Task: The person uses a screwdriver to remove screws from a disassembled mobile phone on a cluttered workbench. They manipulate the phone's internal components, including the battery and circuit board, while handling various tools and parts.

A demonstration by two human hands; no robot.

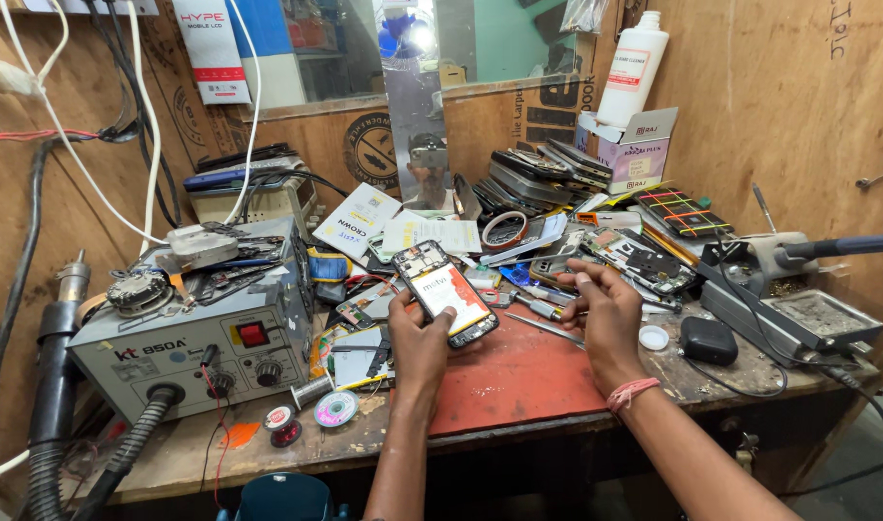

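Holding an opened phone (446, 292), the left hand (420, 338) is closed around its lower end, with the thumb on the near edge and the fingers behind it. The phone is tilted, its top end pointing away from the person and to the left, and it stays above the hand and above the red mat (514, 376), not touching the counter (721, 371). The back cover is off, so a pale label with an orange corner and the dark inner frame are visible. The right hand (604, 314) is to the right of the phone, apart from it, and rests at the far edge of the mat. Its fingers are curled around a thin metal tool (543, 307), whose tip points left toward the phone; I cannot tell which kind of tool it is. A pink thread is tied on the right wrist. Left of the mat stands a grey rework station (186, 347) with a red switch and two knobs, and near it lie small spools of solder wire (335, 408). Behind the hands, many phones and loose parts (538, 169) are piled against the wooden wall, and a white bottle (633, 68) stands on a small box. On the right side there are a black pouch (709, 340), a white cap (654, 337) and a metal tray (818, 318).
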